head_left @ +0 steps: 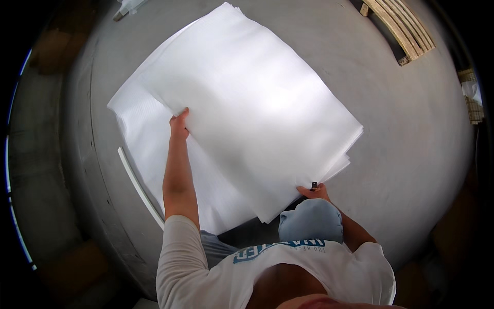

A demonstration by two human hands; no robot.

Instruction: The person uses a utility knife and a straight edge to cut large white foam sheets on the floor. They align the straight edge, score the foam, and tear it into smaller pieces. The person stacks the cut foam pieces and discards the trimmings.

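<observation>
A large stack of thin white sheets (pixel 247 92), foam-like in look, spreads out in front of me on the grey floor. Its upper layers lie askew over a lower part of the stack (pixel 146 126) that shows at the left. My left hand (pixel 180 123) grips the left edge of the upper layers, thumb on top and fingers hidden beneath. At the near right edge, my right hand (pixel 315 191) is closed on the same layers, its thumb along the top. A small black piece (pixel 314 185) shows at that hand; what it is I cannot make out.
A narrow white strip (pixel 138 183) lies on the floor (pixel 406 154) left of the sheets. A wooden pallet (pixel 401 26) stands at the far right. Something pale and plastic-like (pixel 128 7) is at the far left. My bent knee (pixel 311 221) is close to the near edge.
</observation>
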